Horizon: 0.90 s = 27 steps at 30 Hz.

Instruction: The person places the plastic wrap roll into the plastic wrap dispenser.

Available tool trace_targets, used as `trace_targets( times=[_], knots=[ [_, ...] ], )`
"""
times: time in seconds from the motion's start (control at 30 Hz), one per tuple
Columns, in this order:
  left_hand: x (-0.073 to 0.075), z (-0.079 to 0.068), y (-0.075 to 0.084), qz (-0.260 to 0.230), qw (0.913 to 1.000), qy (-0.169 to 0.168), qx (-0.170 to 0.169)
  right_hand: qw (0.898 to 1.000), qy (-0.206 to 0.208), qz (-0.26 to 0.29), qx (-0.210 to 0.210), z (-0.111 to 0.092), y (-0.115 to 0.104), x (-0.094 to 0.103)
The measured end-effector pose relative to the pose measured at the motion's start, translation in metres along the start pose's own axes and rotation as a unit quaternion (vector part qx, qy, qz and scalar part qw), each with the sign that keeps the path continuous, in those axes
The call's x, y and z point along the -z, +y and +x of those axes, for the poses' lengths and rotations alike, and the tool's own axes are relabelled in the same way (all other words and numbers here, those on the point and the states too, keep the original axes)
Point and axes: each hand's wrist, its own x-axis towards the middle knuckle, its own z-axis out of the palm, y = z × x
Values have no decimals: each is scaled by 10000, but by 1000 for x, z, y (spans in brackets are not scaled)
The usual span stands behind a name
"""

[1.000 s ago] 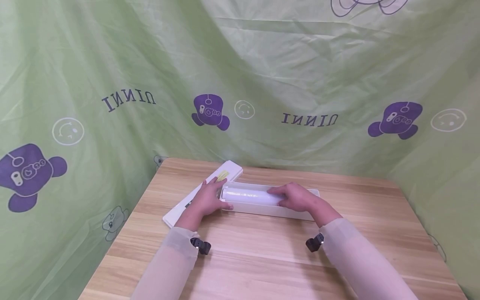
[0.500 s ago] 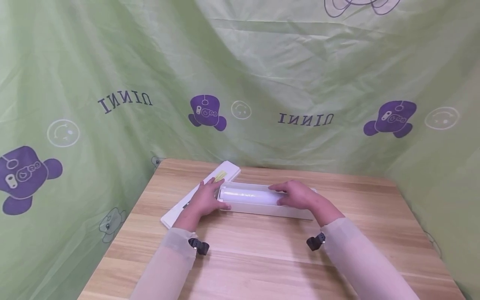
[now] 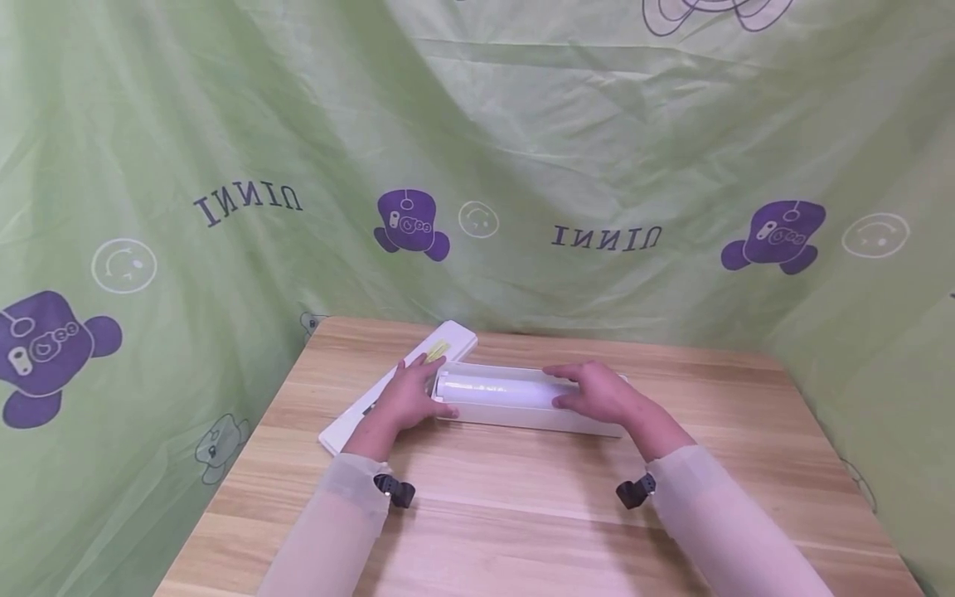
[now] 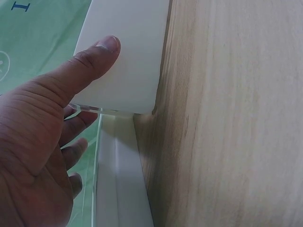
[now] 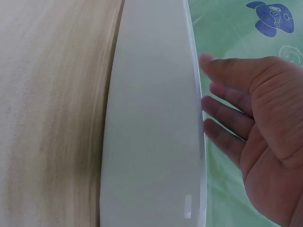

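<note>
A long white open box [image 3: 515, 417] lies crosswise on the table, holding a shiny white roll [image 3: 500, 390] that looks like film wrap. My left hand [image 3: 405, 400] grips the box's left end. In the left wrist view its thumb lies on the front wall [image 4: 125, 66], the fingers behind the end. My right hand [image 3: 599, 391] hovers over the right part of the roll, thumb and fingers apart and loosely bent. In the right wrist view that hand [image 5: 272, 113] shows beyond the upper edge of the box wall [image 5: 151, 118], fingertips close to it and nothing held.
A white lid-like piece [image 3: 346, 424] with a yellow label [image 3: 438, 351] lies diagonally at the left, partly behind my left hand. The wooden table [image 3: 515, 514] backs onto a green printed curtain [image 3: 522, 166]. Each wrist carries a small black camera.
My right hand has eased off the roll and shifted slightly right, its fingers a little straighter. The left hand keeps its grip on the box end; the roll stays in the box.
</note>
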Motion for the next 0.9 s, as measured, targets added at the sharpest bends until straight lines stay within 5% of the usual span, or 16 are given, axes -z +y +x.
trace_targets(
  times=[0.9],
  knots=[
    [0, 1, -1, -1, 10000, 13, -70, 9986, 516, -33, 62, -21, 18, -7]
  ],
)
